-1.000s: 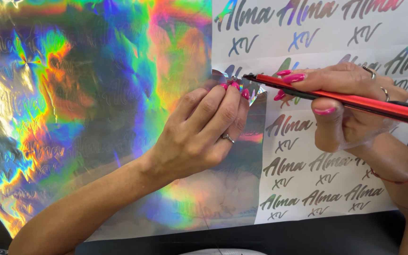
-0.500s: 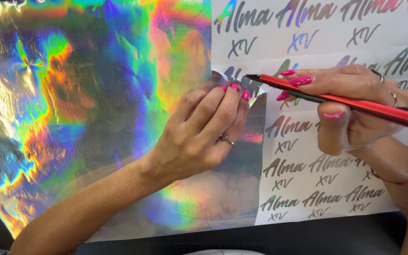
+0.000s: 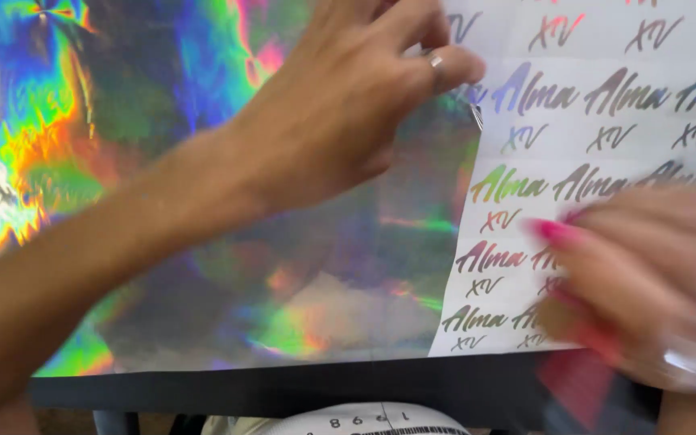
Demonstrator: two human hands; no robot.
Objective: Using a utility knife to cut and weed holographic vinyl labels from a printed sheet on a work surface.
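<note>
Left hand (image 3: 340, 113) pinches the foil (image 3: 203, 266) edge near the top, at the sheet (image 3: 606, 137) boundary; that edge runs top-to-bottom. Right hand (image 3: 646, 282) blurred over sheet, grip unclear.

A craft workshop — holographic vinyl sheet (image 3: 163, 201), cut lettering decals (image 3: 590, 121).

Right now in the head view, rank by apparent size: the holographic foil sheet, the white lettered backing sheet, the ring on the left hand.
1. holographic foil sheet, covering most of the frame.
2. white lettered backing sheet, partly hidden by the blurred right hand.
3. ring on the left hand, smallest by far.
</note>
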